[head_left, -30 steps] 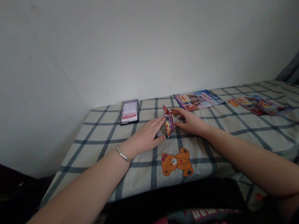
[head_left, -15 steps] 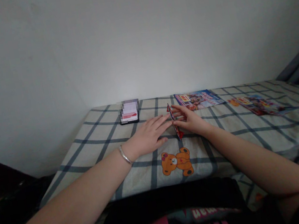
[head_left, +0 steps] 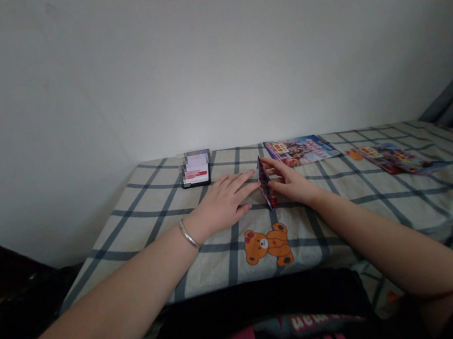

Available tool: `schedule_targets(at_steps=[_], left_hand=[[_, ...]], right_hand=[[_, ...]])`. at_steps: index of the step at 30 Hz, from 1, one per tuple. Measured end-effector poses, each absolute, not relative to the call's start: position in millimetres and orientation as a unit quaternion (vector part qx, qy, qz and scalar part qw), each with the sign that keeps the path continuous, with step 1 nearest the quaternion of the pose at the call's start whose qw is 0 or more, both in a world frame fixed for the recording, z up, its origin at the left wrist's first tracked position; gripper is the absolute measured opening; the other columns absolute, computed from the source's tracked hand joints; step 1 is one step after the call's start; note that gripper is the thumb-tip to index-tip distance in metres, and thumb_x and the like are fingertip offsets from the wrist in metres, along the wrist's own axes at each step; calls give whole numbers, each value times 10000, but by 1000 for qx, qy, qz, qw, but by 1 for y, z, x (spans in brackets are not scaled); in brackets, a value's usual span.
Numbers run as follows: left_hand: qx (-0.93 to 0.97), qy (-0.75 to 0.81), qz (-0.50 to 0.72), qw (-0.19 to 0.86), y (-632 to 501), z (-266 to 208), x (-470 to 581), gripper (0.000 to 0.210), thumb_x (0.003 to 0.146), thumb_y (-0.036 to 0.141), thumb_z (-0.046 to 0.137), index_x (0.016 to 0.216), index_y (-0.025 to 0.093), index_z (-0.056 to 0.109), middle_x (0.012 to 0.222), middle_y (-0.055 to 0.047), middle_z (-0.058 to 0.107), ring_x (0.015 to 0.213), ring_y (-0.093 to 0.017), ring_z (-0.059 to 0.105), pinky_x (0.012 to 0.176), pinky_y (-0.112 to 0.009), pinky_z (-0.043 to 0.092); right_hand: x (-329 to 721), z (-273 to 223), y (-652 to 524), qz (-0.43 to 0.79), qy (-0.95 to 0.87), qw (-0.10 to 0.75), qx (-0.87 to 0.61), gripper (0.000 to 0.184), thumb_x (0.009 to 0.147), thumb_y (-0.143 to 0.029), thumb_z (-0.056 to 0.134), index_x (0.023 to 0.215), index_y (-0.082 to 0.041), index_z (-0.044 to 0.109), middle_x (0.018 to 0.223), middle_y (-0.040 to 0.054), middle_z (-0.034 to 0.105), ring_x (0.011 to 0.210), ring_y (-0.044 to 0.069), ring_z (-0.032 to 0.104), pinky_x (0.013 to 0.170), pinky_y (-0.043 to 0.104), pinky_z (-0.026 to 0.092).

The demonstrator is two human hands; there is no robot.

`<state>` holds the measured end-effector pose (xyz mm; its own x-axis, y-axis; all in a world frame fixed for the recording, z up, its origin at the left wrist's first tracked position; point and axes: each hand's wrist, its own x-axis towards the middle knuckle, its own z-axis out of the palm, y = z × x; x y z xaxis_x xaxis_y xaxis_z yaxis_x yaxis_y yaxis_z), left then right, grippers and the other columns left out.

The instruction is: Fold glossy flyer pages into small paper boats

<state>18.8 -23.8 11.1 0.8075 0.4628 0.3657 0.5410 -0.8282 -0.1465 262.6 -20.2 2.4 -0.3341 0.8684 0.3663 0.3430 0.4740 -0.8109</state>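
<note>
In the head view, we saw a small printed paper piece (head_left: 264, 183) beyond the teddy bear print (head_left: 267, 246) on the checked cloth (head_left: 209, 272), a little to the right of the bear's middle. It stood on edge, and we saw it nearly side-on, as a narrow strip of dark print. Its long axis ran away from us, from a near lower corner close to the bear up to a far tip, which leaned slightly left.

Our left hand (head_left: 229, 199) came in beyond the bear and to its left, palm down, fingers spread and loosely extended rather than clenched. They pointed right and away, their tips at or just beside the paper piece; contact we could not tell. The wrist wore a silver bracelet (head_left: 187, 234).

Our right hand (head_left: 288, 182) lay beyond the bear and to its right, with bent fingers and thumb reaching left to the paper piece; whether they pinched it, we could not tell.

Farther beyond the bear, a phone (head_left: 195, 170) lay to its left, and a blue leaflet (head_left: 302, 150) and a second leaflet (head_left: 400, 158) to its right.
</note>
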Motion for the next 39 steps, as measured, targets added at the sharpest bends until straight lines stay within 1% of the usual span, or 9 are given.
schedule_targets(at_steps=[5, 11, 14, 17, 20, 23, 31, 35, 39], left_hand=[[-941, -264, -168, 131, -23, 10, 19, 497, 946, 320, 541, 1420, 246, 409, 1576, -79, 316, 1359, -263, 420, 1155, -470, 294], [-932, -267, -195, 148, -24, 10, 25, 381, 961, 316, 494, 1324, 199, 484, 1482, -93, 455, 1281, -255, 500, 1144, -456, 315], [-928, -271, -207, 148, -27, 12, 29, 325, 954, 306, 498, 1251, 175, 510, 1373, -118, 545, 1226, -251, 541, 1120, -452, 346], [-927, -274, -209, 147, -27, 12, 33, 263, 946, 301, 517, 1168, 161, 526, 1220, -110, 619, 1124, -248, 592, 1090, -446, 379], [-923, -283, -217, 141, -25, 11, 35, 175, 962, 285, 488, 1088, 170, 524, 1079, -80, 647, 1036, -229, 616, 1072, -437, 397], [-917, -303, -223, 132, -23, 10, 36, 133, 972, 270, 462, 1049, 175, 515, 1024, -71, 651, 986, -220, 628, 1046, -437, 420], [-896, -364, -236, 91, -21, 10, 36, 146, 966, 278, 470, 1034, 153, 500, 954, -101, 657, 917, -251, 639, 843, -409, 526], [-883, -376, -276, 48, -19, 8, 36, 231, 945, 261, 487, 1144, 150, 457, 1013, -113, 665, 915, -236, 664, 814, -380, 546], [-888, -380, -254, 44, -17, 9, 35, 262, 951, 227, 441, 1202, 155, 466, 976, -104, 685, 897, -236, 680, 801, -380, 553]], right_hand=[[265, 0, -18, 300, -758, 408, -410, 714, 765, -146, 505, 1466, -222, 389, 1445, 107, 487, 1288, 232, 509, 990, 387, 530], [262, -4, -17, 284, -761, 417, -408, 668, 789, -147, 518, 1444, -230, 412, 1414, 102, 504, 1287, 229, 513, 991, 378, 530], [258, -5, -19, 293, -760, 419, -401, 649, 802, -160, 552, 1432, -244, 423, 1401, 100, 506, 1278, 234, 518, 959, 368, 555], [254, -4, -21, 304, -766, 417, -383, 640, 807, -177, 584, 1424, -245, 429, 1389, 101, 508, 1274, 232, 518, 953, 359, 563], [251, -4, -22, 321, -764, 416, -375, 651, 806, -194, 613, 1426, -257, 423, 1395, 98, 495, 1284, 233, 507, 953, 358, 568], [250, -6, -22, 335, -760, 416, -370, 671, 805, -216, 635, 1435, -267, 409, 1404, 99, 479, 1290, 239, 499, 956, 370, 569], [252, -5, -25, 318, -771, 412, -366, 632, 817, -207, 621, 1413, -264, 420, 1418, 108, 460, 1291, 239, 498, 988, 401, 551], [251, -2, -27, 315, -779, 404, -362, 526, 840, -189, 577, 1350, -264, 470, 1365, 96, 502, 1296, 230, 496, 991, 403, 548], [249, -1, -27, 318, -784, 407, -346, 411, 850, -198, 566, 1254, -250, 510, 1281, 90, 544, 1274, 221, 513, 986, 394, 551]])
